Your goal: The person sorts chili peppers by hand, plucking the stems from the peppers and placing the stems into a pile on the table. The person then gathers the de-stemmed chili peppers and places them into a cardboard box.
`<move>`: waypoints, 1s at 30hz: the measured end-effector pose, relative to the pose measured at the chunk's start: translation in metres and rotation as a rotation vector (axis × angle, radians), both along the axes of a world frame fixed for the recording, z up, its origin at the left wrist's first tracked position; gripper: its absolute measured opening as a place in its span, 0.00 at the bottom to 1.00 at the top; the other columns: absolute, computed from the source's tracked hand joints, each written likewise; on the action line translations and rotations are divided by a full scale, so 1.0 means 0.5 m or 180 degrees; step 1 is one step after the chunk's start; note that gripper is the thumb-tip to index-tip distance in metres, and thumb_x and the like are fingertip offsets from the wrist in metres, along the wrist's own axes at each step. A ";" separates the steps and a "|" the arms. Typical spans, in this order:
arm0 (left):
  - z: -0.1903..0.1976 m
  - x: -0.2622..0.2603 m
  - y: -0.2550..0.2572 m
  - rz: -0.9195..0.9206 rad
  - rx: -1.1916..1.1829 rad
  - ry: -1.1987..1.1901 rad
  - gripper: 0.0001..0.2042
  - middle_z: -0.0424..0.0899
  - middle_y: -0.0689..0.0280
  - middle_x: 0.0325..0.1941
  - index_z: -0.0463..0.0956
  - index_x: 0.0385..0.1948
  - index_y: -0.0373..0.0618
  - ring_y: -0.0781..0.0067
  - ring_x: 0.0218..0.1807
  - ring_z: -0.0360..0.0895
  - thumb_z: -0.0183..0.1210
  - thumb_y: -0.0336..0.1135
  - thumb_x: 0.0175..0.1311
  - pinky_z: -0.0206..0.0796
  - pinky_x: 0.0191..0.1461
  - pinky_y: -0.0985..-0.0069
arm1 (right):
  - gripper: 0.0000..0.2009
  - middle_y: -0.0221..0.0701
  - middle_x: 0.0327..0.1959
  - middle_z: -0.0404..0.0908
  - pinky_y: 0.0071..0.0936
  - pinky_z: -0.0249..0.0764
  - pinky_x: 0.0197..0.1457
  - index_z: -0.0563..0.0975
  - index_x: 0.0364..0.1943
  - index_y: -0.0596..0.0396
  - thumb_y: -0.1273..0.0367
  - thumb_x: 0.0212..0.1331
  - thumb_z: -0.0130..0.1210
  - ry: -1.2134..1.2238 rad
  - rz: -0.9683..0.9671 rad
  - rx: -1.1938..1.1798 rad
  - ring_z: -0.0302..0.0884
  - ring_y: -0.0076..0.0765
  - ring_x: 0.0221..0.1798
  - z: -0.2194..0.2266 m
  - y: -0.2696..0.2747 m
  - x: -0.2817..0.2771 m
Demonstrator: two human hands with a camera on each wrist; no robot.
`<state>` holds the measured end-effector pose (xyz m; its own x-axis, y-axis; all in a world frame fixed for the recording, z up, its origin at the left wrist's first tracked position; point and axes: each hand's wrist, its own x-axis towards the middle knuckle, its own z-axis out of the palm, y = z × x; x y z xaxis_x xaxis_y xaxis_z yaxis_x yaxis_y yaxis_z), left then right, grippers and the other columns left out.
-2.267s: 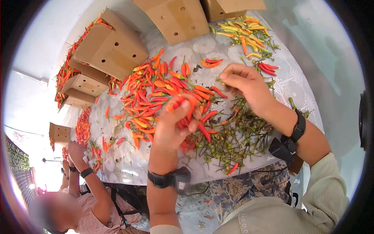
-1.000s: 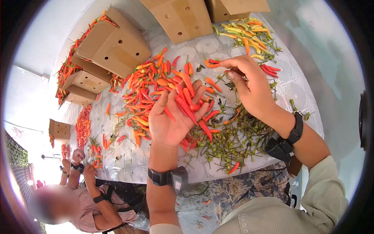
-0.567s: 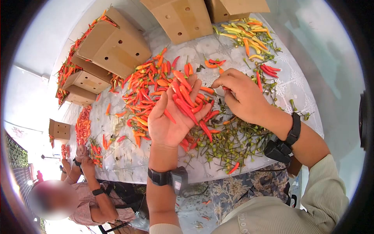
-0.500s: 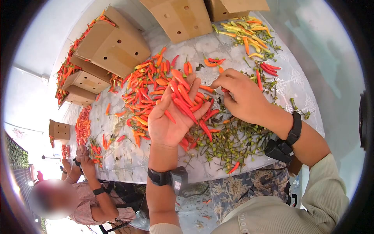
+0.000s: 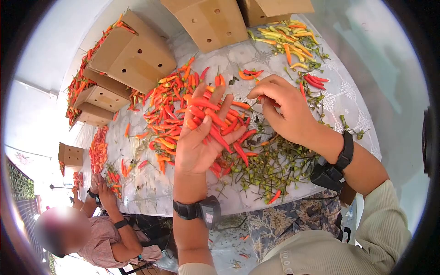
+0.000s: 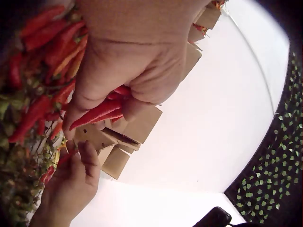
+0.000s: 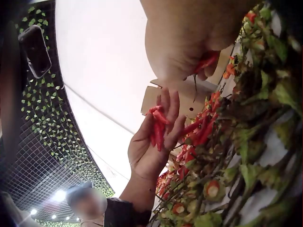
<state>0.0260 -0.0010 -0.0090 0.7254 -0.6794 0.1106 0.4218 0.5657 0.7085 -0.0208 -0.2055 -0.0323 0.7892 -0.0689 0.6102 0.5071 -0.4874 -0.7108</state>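
My left hand [image 5: 195, 149] is palm up over the pile, holding several red chili peppers [image 5: 214, 120] with its thumb folded across them. The left wrist view shows these red chilies [image 6: 102, 112] between thumb and fingers. Just to the right, my right hand [image 5: 288, 107] pinches one red chili [image 7: 206, 61] between thumb and fingertips; a thin stem hangs from it in the right wrist view. Most of that chili is hidden by the fingers. Under the left hand spreads a heap of red and orange chilies [image 5: 167, 114].
Plucked green stems [image 5: 275, 169] lie heaped below my right hand. Yellow chilies [image 5: 300, 43] are at the back right. Cardboard boxes [image 5: 133, 52] line the back and left, some full of chilies. Another person [image 5: 103, 238] works at the table's left side.
My right hand reached to the chilies at the back, then drew back toward the left hand with one. My left hand opened out, then folded its thumb over its chilies.
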 end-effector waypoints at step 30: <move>0.000 0.012 0.003 -0.0278 -0.0677 0.0856 0.38 0.43 0.54 0.75 0.44 0.70 0.49 0.54 0.75 0.42 0.34 0.66 0.64 0.40 0.66 0.34 | 0.13 0.34 0.36 0.77 0.27 0.73 0.39 0.76 0.40 0.56 0.80 0.48 0.58 -0.0089 -0.0429 0.0083 0.77 0.34 0.36 0.012 -0.005 -0.004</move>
